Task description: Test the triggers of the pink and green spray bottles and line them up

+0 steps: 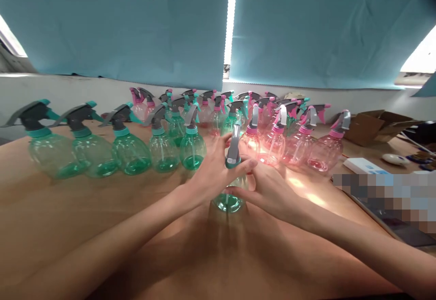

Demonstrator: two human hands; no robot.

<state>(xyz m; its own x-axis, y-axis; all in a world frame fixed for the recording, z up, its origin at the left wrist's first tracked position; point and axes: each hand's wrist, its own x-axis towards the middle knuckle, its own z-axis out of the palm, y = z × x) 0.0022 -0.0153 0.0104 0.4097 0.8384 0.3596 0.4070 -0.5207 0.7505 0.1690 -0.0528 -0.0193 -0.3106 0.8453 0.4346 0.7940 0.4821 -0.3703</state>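
A green spray bottle with a grey trigger head stands upright on the wooden table, right in front of me. My left hand is wrapped round its neck and collar, thumb across the front. Lower down, my right hand grips the clear green body from the right side. Both hands hide much of the bottle's middle, and some fingers are out of sight behind it. Nearest on the left is another green spray bottle; just behind my right hand stands a pink spray bottle.
Several green spray bottles line the left, several pink ones the right, with mixed rows behind. At right lie an open cardboard box, a white box and a white mouse. Blue curtains hang behind.
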